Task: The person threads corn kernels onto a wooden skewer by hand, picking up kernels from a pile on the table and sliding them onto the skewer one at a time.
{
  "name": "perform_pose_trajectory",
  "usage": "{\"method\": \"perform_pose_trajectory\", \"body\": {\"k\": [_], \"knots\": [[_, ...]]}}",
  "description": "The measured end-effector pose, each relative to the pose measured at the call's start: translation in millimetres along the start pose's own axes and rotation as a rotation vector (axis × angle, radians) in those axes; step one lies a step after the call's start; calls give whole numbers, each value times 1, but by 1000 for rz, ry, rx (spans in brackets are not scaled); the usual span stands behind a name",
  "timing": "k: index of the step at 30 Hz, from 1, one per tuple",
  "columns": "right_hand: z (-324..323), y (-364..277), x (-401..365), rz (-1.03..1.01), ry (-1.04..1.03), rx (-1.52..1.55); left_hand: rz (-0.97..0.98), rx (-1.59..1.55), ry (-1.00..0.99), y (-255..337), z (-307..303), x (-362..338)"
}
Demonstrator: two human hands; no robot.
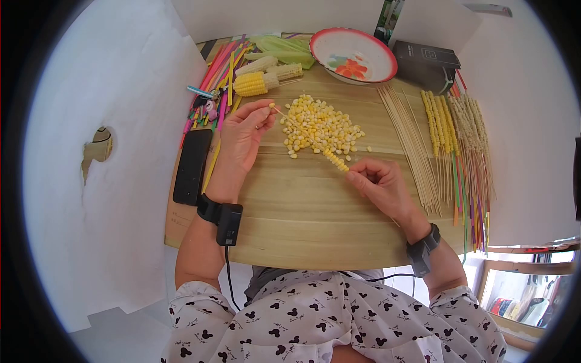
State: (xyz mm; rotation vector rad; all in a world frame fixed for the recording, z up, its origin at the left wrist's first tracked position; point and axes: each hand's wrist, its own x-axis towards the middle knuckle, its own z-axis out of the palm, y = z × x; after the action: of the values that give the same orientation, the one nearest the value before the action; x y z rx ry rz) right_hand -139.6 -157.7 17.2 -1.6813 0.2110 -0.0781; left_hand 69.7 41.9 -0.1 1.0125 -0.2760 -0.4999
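My left hand (244, 130) pinches a single corn kernel (272, 105) between thumb and forefinger, at the far tip of a thin wooden skewer. My right hand (380, 184) is closed round the skewer's lower part. Several yellow kernels (334, 160) are threaded in a row on the skewer just beyond my right fingertips. The skewer slants up and left from my right hand to my left, passing over a pile of loose corn kernels (327, 124) on the wooden table (290, 206).
Corn cobs (251, 84), green husks (281, 47) and coloured strips (227, 72) lie back left, a phone (192, 166) at left. A red-rimmed bowl (321, 37) and black box (423, 60) stand behind. Bare skewers (414, 154) and filled skewers (440, 121) lie right.
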Motion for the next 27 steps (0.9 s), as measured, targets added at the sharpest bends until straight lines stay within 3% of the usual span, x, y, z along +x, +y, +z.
{"method": "perform_pose_trajectory", "body": {"k": [14,27], "knots": [[3,1,-1,-40,48,-74,174,165,29,-4,7,-3],[2,3,0,-84,44,-132,-22,-130,22,-5,1,-3]]}}
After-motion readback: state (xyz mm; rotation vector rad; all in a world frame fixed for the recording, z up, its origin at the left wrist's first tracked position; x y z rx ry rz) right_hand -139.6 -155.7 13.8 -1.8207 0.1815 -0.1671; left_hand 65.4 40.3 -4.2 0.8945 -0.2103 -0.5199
